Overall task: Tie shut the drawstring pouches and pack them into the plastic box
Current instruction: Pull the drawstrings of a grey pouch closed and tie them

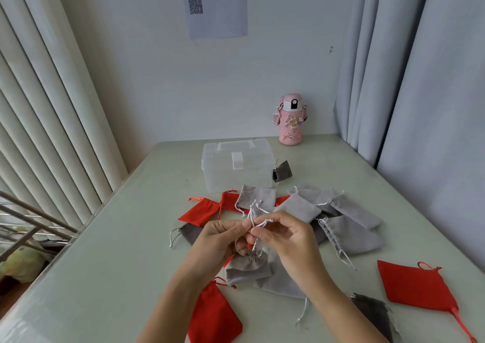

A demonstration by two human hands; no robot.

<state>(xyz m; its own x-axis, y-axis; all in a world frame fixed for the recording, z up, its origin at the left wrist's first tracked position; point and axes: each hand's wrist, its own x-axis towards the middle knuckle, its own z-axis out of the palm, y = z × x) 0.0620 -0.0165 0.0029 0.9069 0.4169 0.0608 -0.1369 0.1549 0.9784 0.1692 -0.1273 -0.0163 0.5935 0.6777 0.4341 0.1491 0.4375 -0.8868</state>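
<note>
Red pouch (pixel 200 211) lay on the left of the table (pixel 105 237), then the left hand (pixel 219 237) and right hand (pixel 287 240) each pinched the white cords (pixel 258 222) of a cinched grey pouch (pixel 248 266) hanging under them, with the plastic box (pixel 236 169) sitting closed further back.

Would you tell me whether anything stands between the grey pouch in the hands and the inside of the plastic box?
Yes. The box lid is shut, latch down, so the pouch, its cords pinched by the left hand and right hand, cannot go in yet. Loose pouches lying between could probably be lifted over.
</note>
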